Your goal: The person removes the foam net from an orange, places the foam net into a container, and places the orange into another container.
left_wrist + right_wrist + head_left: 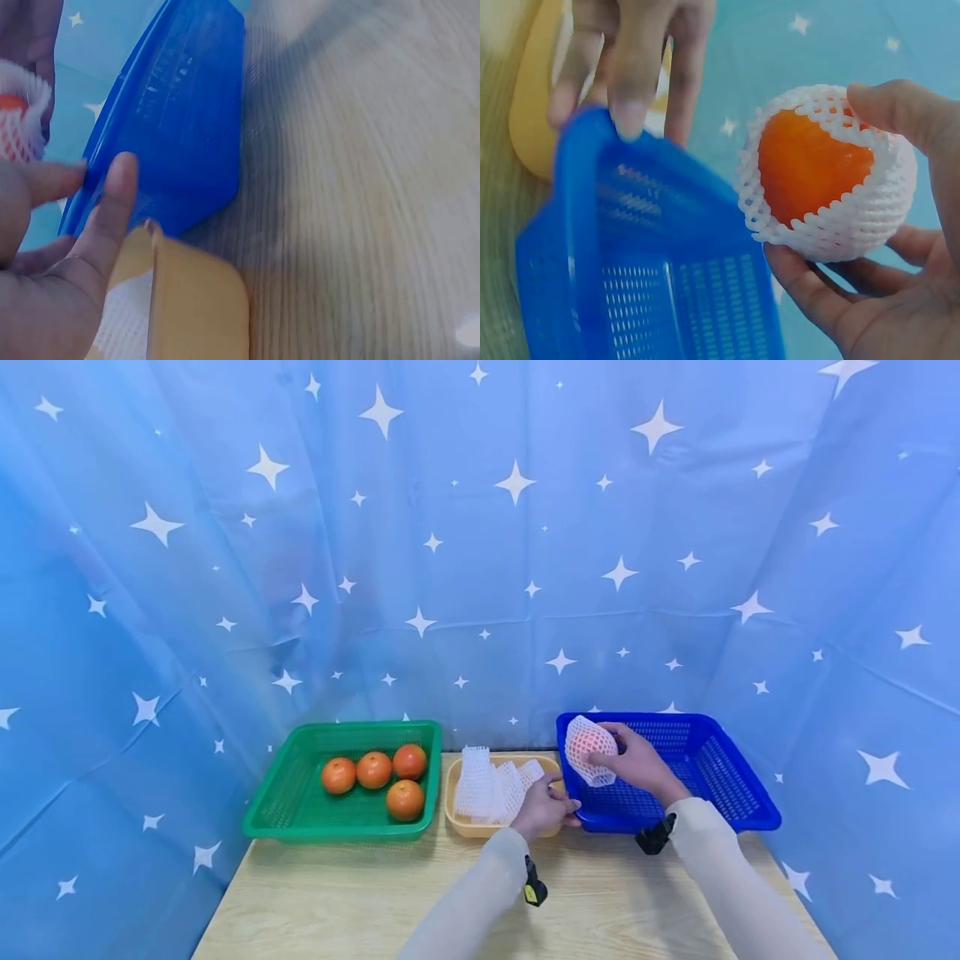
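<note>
My right hand (641, 764) holds an orange wrapped in a white foam net sleeve (591, 752), above the left side of the blue basket (720, 777). Through the sleeve's open end in the right wrist view, the bare orange (810, 166) shows, with thumb and fingers around the net. My left hand (543, 808) is at the blue basket's near left corner, its fairly straight fingers touching the rim (94, 169). Just under that hand stands a yellow basket (472, 831) with several white foam net sleeves (474, 781), partly hidden by the hand.
A green basket (281, 810) with several oranges (373, 770) stands at the left. All the baskets sit on a wooden table (360, 893). Behind and at both sides hangs a blue curtain with white stars (480, 568).
</note>
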`<state>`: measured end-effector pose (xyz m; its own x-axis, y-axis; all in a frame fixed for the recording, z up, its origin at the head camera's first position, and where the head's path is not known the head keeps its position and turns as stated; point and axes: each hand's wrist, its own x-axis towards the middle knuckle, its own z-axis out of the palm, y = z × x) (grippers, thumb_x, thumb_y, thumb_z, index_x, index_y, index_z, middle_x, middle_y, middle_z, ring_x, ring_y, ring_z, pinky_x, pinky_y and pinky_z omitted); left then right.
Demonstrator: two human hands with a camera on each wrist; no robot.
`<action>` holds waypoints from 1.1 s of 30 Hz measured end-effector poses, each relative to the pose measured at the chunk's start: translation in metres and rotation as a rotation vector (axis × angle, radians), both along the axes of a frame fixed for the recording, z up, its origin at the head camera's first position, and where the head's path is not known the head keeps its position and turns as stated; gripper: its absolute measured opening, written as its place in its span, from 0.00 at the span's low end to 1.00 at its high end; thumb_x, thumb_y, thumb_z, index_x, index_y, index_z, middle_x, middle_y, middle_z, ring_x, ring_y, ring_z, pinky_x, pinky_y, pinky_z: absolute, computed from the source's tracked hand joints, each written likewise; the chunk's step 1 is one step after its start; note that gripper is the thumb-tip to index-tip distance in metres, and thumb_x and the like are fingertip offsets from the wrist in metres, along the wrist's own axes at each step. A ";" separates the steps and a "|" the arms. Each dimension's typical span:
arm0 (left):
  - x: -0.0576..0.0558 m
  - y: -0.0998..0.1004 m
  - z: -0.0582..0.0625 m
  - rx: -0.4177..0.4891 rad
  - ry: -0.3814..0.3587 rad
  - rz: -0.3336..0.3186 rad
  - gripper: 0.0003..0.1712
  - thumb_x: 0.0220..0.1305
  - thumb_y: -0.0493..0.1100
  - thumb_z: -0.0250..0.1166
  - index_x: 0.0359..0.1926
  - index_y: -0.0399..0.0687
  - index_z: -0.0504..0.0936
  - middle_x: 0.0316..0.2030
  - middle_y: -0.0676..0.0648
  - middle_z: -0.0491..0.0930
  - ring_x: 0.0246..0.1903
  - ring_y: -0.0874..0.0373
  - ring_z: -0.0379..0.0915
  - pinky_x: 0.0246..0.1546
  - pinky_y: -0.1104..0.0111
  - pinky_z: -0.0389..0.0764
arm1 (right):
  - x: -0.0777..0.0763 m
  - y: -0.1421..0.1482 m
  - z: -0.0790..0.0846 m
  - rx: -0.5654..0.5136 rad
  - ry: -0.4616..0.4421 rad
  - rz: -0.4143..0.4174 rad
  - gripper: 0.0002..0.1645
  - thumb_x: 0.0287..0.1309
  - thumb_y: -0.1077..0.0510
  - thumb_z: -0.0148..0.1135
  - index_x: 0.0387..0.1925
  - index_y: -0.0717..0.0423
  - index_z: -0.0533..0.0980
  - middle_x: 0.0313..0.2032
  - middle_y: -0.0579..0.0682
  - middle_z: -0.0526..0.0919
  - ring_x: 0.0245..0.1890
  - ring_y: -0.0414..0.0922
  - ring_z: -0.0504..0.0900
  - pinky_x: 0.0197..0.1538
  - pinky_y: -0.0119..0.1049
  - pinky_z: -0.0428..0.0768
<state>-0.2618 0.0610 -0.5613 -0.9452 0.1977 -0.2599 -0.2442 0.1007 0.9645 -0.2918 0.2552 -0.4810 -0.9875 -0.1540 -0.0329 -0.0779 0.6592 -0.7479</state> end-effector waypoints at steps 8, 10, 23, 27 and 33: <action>-0.004 -0.044 -0.009 0.102 0.025 -0.113 0.38 0.68 0.42 0.68 0.73 0.38 0.65 0.46 0.36 0.87 0.45 0.42 0.87 0.47 0.56 0.89 | 0.031 -0.031 0.003 -0.091 0.020 0.028 0.45 0.62 0.42 0.70 0.74 0.50 0.62 0.65 0.61 0.76 0.61 0.60 0.79 0.56 0.52 0.86; -0.001 -0.056 -0.008 0.113 0.046 -0.087 0.35 0.69 0.45 0.68 0.72 0.39 0.68 0.49 0.34 0.86 0.45 0.45 0.87 0.46 0.58 0.90 | 0.039 -0.039 0.003 -0.116 0.017 0.032 0.45 0.61 0.43 0.72 0.73 0.48 0.63 0.65 0.60 0.76 0.62 0.59 0.78 0.55 0.51 0.86; 0.039 -0.121 -0.006 0.199 0.097 -0.075 0.35 0.75 0.64 0.56 0.72 0.47 0.71 0.61 0.44 0.80 0.58 0.50 0.80 0.62 0.54 0.82 | 0.093 -0.090 -0.032 -0.413 0.046 0.153 0.47 0.52 0.57 0.79 0.70 0.45 0.64 0.67 0.57 0.74 0.65 0.58 0.76 0.63 0.51 0.82; 0.052 -0.134 -0.012 0.185 0.093 -0.071 0.37 0.75 0.64 0.55 0.73 0.45 0.69 0.68 0.42 0.74 0.63 0.51 0.76 0.66 0.53 0.79 | 0.104 -0.107 -0.052 -0.485 0.050 0.166 0.48 0.49 0.62 0.79 0.69 0.50 0.65 0.67 0.58 0.73 0.67 0.59 0.74 0.65 0.54 0.80; 0.074 -0.147 -0.035 0.189 0.134 -0.061 0.37 0.77 0.58 0.56 0.74 0.38 0.66 0.70 0.36 0.71 0.63 0.52 0.76 0.66 0.57 0.79 | 0.119 -0.123 -0.089 -0.489 0.051 0.133 0.47 0.44 0.59 0.81 0.65 0.49 0.66 0.66 0.55 0.74 0.70 0.58 0.70 0.69 0.65 0.72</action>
<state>-0.1875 -0.0865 -0.5966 -0.9536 0.2884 -0.0862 -0.1121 -0.0744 0.9909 -0.1729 0.1320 -0.5703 -0.9568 -0.2636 0.1224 -0.1818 0.2145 -0.9597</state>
